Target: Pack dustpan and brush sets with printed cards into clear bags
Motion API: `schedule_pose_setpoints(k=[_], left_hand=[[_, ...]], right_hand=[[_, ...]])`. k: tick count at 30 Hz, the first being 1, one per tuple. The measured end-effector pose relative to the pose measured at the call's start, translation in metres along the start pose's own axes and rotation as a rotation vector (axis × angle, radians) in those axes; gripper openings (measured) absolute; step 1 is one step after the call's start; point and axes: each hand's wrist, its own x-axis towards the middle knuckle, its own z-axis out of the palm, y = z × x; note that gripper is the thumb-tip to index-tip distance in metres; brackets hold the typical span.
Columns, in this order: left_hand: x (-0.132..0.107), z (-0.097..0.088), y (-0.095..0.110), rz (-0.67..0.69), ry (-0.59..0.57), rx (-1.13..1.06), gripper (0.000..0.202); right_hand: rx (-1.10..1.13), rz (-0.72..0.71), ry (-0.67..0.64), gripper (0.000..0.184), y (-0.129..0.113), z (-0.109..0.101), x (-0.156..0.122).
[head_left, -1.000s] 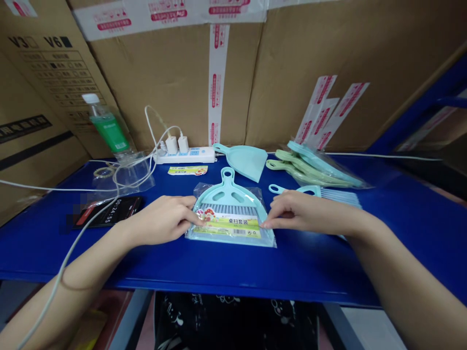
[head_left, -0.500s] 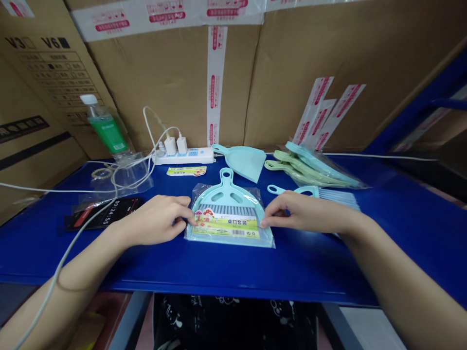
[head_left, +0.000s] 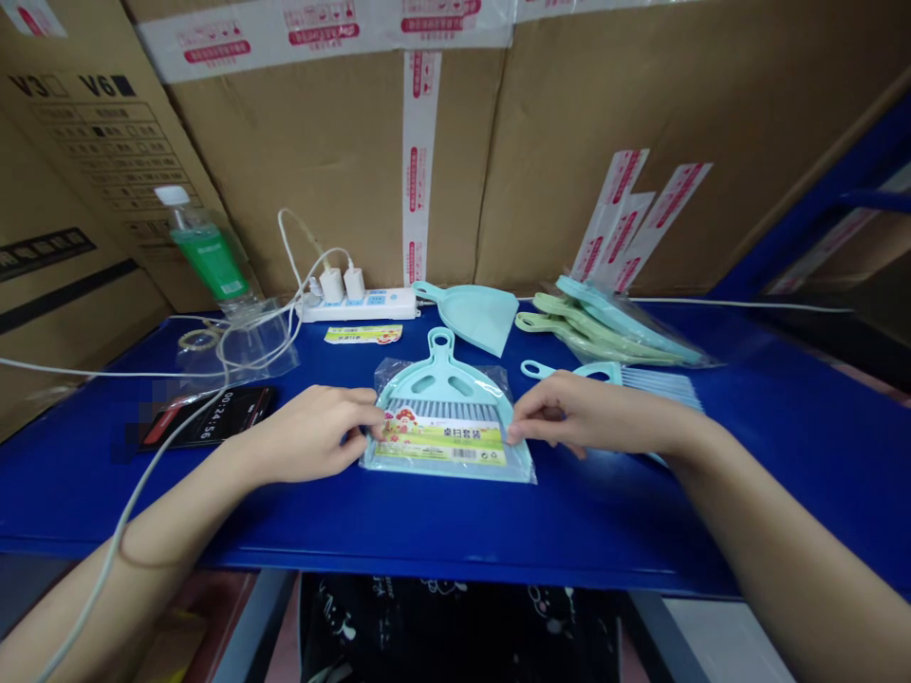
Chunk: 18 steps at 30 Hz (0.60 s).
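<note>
A light-blue dustpan and brush set lies flat in a clear plastic bag, handle pointing away from me. Across its lower half is a yellow-green printed label card. With thumb and fingers bent together, my left hand grips the bag's left side, beside the card's left end. My right hand pinches the opposite side, near the card's right end. Under and behind the right hand lies a loose light-blue brush, partly covered by it.
Behind the set are a loose dustpan, another label card and bagged green and blue dustpans. A power strip, white cables, a bottle and a phone are at left. Cardboard boxes wall the back.
My left hand's fingers have shifted slightly right and up along the bag's edge. The right hand's lower fingers have uncurled a little. The set stays in place.
</note>
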Motion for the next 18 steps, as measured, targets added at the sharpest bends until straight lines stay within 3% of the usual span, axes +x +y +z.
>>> schedule_pose_setpoints(k=[12, 18], left_hand=[[0.002, 0.016, 0.002, 0.110, 0.139, 0.222, 0.024], [0.004, 0.022, 0.006, 0.170, 0.270, 0.437, 0.021]], right_hand=[[-0.049, -0.076, 0.001, 0.040, 0.002, 0.000, 0.001], [-0.256, -0.376, 0.259, 0.037, -0.002, 0.007, 0.003]])
